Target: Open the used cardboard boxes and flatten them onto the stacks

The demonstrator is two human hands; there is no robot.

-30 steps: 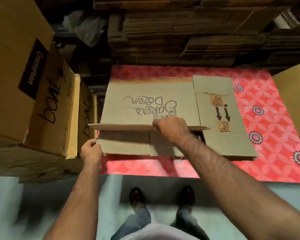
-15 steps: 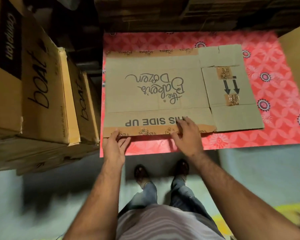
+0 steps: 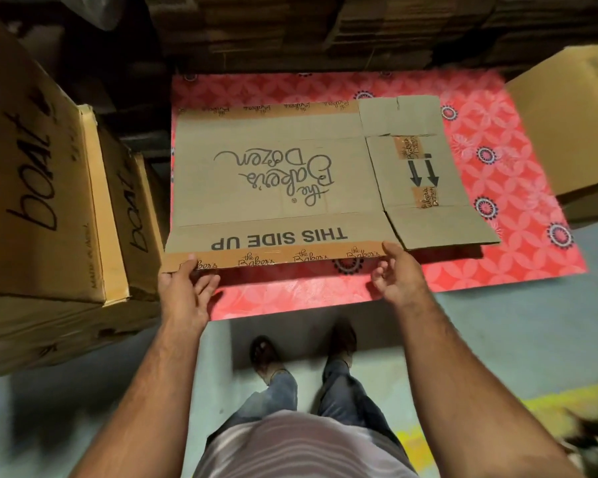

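To the left of the flattened box (image 3: 277,181) stood a pile of brown cartons (image 3: 49,201) printed "boat", leaning on more folded cardboard beneath them. The flattened box itself lay spread on a red patterned sheet (image 3: 497,188), printed face up, with "the Baker's Dozen" and "THIS SIDE UP" reading upside down from the wearer's side. Its near edge, banded with brown printed tape, looked slightly lifted off the sheet.

The left hand (image 3: 187,291) reached forward on a nearly straight arm to the box's near left corner. Its thumb lay on top of the taped edge while the fingers spread loosely below and beside it, so the grip was a light pinch on that corner.

The right hand (image 3: 397,274) came in from the right on a straight forearm to the near edge, close to where the large panel meets the smaller side flaps. Its thumb tip touched the taped edge; the fingers were loosely curled beneath it, and whether they actually closed on the cardboard could not be told.

Right of the box, past the red sheet's edge, stood another plain carton (image 3: 567,132). Behind the box rose a dark wall of stacked flat cardboard (image 3: 325,29).
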